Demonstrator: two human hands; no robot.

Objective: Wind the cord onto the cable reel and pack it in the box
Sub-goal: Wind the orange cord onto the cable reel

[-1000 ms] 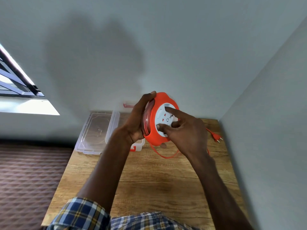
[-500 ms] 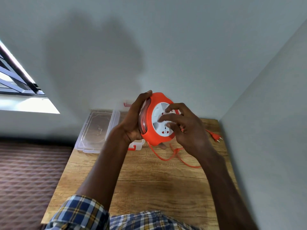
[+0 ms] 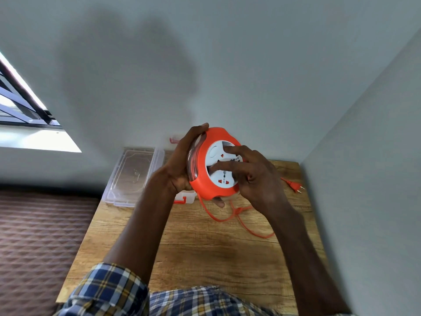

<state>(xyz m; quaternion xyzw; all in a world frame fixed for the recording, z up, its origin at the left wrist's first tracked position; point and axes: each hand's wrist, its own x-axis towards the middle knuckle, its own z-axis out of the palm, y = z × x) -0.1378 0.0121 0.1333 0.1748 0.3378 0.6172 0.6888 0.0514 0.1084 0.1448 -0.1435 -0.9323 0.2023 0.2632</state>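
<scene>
Cable reel (image 3: 205,179): rigid, light; you're clamping its rim in your left hand (image 3: 180,169), right hand's (image 3: 255,179) fingers pressing its face while limp cord (image 3: 246,224) is trailing toward the worktop's (image 3: 193,247) far right corner.

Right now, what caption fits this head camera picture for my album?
Left hand holds the orange cable reel, right hand turns its white face, loose cord and plug on the wooden table.

Wooden desk (image 3: 193,254) lower centre, set in grey wall (image 3: 227,65) corner. Window (image 3: 20,110) upper left. Brown quilted surface (image 3: 38,236) lower left. Plaid sleeve (image 3: 107,290) at bottom edge.
</scene>
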